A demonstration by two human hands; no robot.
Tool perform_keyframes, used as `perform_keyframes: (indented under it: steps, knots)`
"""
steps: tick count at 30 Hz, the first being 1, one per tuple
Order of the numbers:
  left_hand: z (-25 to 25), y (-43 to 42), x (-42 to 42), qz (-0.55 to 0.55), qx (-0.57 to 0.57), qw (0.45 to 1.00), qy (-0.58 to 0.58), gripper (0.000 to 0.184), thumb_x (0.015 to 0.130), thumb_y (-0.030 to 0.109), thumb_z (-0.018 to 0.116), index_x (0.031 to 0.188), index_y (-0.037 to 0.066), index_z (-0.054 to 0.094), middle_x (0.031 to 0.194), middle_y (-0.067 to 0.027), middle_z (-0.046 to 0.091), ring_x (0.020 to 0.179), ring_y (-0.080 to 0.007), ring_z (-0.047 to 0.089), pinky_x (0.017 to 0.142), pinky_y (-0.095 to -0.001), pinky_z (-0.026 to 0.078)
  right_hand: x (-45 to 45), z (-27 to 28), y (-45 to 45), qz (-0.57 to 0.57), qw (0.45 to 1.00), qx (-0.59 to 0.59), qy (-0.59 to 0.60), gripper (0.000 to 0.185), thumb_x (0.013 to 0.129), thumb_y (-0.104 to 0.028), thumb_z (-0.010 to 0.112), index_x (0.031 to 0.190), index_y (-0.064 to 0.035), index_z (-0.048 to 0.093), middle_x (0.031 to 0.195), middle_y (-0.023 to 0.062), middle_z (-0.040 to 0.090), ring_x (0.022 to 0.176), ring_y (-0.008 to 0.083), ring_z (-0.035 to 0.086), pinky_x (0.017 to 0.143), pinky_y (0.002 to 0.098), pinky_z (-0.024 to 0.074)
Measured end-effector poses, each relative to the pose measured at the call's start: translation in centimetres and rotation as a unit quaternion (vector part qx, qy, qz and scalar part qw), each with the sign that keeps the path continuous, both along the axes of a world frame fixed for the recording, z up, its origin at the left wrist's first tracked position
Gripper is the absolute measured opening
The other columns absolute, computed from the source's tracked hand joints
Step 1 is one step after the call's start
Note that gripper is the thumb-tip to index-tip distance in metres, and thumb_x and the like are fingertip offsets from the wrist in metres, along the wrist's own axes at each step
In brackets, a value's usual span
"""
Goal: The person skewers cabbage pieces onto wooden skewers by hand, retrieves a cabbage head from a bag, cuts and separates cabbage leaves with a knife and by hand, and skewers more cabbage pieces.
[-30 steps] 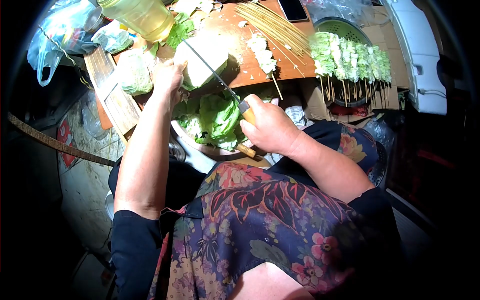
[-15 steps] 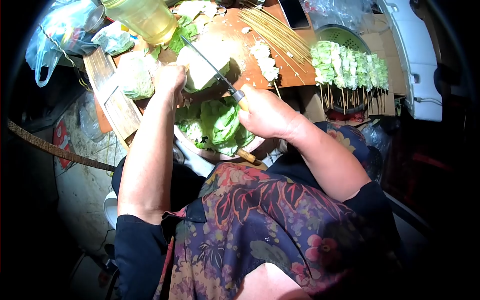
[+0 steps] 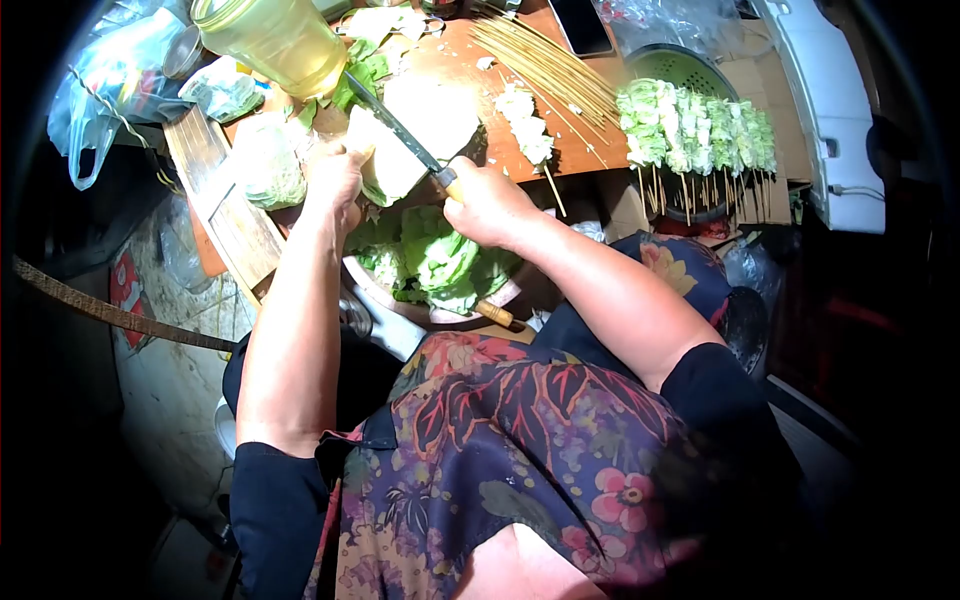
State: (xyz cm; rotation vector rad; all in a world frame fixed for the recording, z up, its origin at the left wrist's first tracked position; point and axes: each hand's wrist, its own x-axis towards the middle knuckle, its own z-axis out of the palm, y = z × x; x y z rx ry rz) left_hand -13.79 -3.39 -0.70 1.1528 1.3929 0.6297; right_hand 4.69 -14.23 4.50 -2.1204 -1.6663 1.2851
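Observation:
My right hand (image 3: pixel 490 203) is wrapped round the handle of a long knife (image 3: pixel 398 130). The blade slants up and left across a pale cabbage, with a cut cabbage piece (image 3: pixel 388 165) on its near side and the larger cabbage part (image 3: pixel 435 110) on its far side. My left hand (image 3: pixel 334 182) grips the near piece at its left edge; the fingertips are partly hidden. A whole-looking cabbage (image 3: pixel 268 165) lies just left of that hand. Below both hands, a basin (image 3: pixel 375 285) holds loose green cabbage leaves (image 3: pixel 440 255).
Bamboo skewers (image 3: pixel 545 60) and one skewer of cabbage pieces (image 3: pixel 525 125) lie on the board, near a phone (image 3: pixel 580 25). Several loaded cabbage skewers (image 3: pixel 695 130) rest over a green colander (image 3: pixel 680 68) at right. A yellowish plastic jar (image 3: pixel 275 45) stands at the back left.
The knife and my right hand have moved down and left, the blade now lower through the cabbage. The near piece has separated from the rest; my left hand has shifted slightly down.

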Motion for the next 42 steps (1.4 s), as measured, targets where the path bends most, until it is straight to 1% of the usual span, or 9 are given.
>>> perform_keyframes:
  steps: [2, 4, 9, 11, 13, 14, 20, 33, 42]
  knots:
    - [-0.3, -0.1, -0.3, 0.002, 0.031, 0.999, -0.018, 0.015, 0.083, 0.008, 0.064, 0.092, -0.003, 0.067, 0.083, -0.0069, 0.068, 0.069, -0.0162, 0.062, 0.063, -0.0286, 0.048, 0.2, -1.4, -0.8, -0.02, 0.999, 0.048, 0.009, 0.032, 0.079, -0.016, 0.055, 0.106, -0.0004, 0.049, 0.091, 0.0245, 0.062, 0.09, 0.0411, 0.061, 0.08, 0.0463, 0.0485]
    - [1.0, -0.5, -0.4, 0.112, -0.028, 0.966, -0.229, 0.018, 0.081, 0.006, 0.065, 0.098, 0.0, 0.063, 0.08, -0.0046, 0.066, 0.07, -0.0136, 0.061, 0.064, -0.0281, 0.048, 0.2, -1.2, -1.7, -0.051, 0.995, 0.083, 0.034, 0.027, 0.077, -0.017, 0.057, 0.099, -0.0035, 0.05, 0.088, 0.0226, 0.061, 0.088, 0.0414, 0.06, 0.076, 0.0459, 0.0476]
    - [3.6, -2.3, -0.2, 0.05, 0.038, 0.997, -0.034, 0.061, 0.075, -0.001, 0.068, 0.129, 0.007, 0.041, 0.106, -0.0113, 0.061, 0.083, -0.0155, 0.061, 0.071, -0.0301, 0.051, 0.5, 1.3, -3.0, -0.041, 0.992, 0.11, 0.053, 0.026, 0.078, -0.018, 0.057, 0.099, -0.0035, 0.049, 0.088, 0.0233, 0.062, 0.086, 0.0423, 0.06, 0.075, 0.0476, 0.0476]
    - [3.3, -3.0, -0.2, -0.044, 0.097, 0.994, 0.019, 0.068, 0.068, 0.003, 0.07, 0.13, 0.004, 0.042, 0.106, -0.0145, 0.06, 0.096, -0.0229, 0.061, 0.087, -0.0336, 0.049, 0.1, 1.7, -4.0, -0.032, 0.994, 0.095, 0.044, 0.03, 0.079, -0.019, 0.057, 0.101, -0.0026, 0.048, 0.086, 0.0247, 0.062, 0.085, 0.043, 0.06, 0.075, 0.0487, 0.0481]
    - [2.6, -3.5, -0.4, -0.112, 0.255, 0.938, 0.204, 0.064, 0.065, 0.007, 0.071, 0.124, 0.003, 0.047, 0.108, -0.0171, 0.059, 0.101, -0.0292, 0.059, 0.091, -0.0356, 0.047, -0.4, 2.1, -4.9, -0.021, 0.995, 0.09, 0.037, 0.034, 0.08, -0.019, 0.056, 0.105, 0.0018, 0.045, 0.083, 0.0248, 0.062, 0.082, 0.0431, 0.061, 0.074, 0.0488, 0.0493]
    - [2.4, -4.0, -0.6, -0.101, 0.249, 0.936, 0.227, 0.059, 0.065, 0.011, 0.072, 0.12, 0.003, 0.051, 0.109, -0.0194, 0.058, 0.107, -0.0348, 0.055, 0.096, -0.0381, 0.043, -0.5, 2.1, -5.3, -0.01, 0.994, 0.102, 0.033, 0.033, 0.08, -0.018, 0.056, 0.103, 0.0024, 0.045, 0.081, 0.0243, 0.062, 0.08, 0.0428, 0.062, 0.073, 0.0486, 0.0496]
    - [2.5, -4.2, -0.6, -0.117, 0.238, 0.918, 0.294, 0.056, 0.068, 0.016, 0.073, 0.118, 0.002, 0.051, 0.113, -0.0217, 0.056, 0.107, -0.0365, 0.054, 0.097, -0.0406, 0.043, -1.1, 3.6, -6.3, 0.033, 0.995, 0.091, 0.015, 0.029, 0.08, -0.014, 0.054, 0.1, 0.0046, 0.045, 0.077, 0.0236, 0.062, 0.074, 0.04, 0.064, 0.07, 0.0469, 0.0508]
    - [3.2, -4.1, 0.2, -0.139, 0.247, 0.906, 0.315, 0.056, 0.071, 0.015, 0.073, 0.118, -0.002, 0.049, 0.115, -0.0219, 0.054, 0.113, -0.0363, 0.05, 0.1, -0.0392, 0.04, -0.9, 3.7, -3.9, 0.054, 0.996, 0.065, 0.022, 0.032, 0.077, -0.006, 0.052, 0.106, 0.0094, 0.048, 0.081, 0.0265, 0.064, 0.081, 0.0392, 0.065, 0.074, 0.0449, 0.0515]
    - [2.1, -3.8, -0.4, -0.127, 0.304, 0.888, 0.32, 0.052, 0.072, 0.008, 0.071, 0.118, -0.002, 0.048, 0.108, -0.0222, 0.057, 0.094, -0.0303, 0.063, 0.081, -0.0355, 0.052, -1.0, 1.1, -1.3, 0.044, 0.999, 0.017, 0.021, 0.041, 0.078, -0.009, 0.054, 0.115, 0.0104, 0.049, 0.093, 0.028, 0.064, 0.091, 0.0382, 0.065, 0.081, 0.0423, 0.0512]
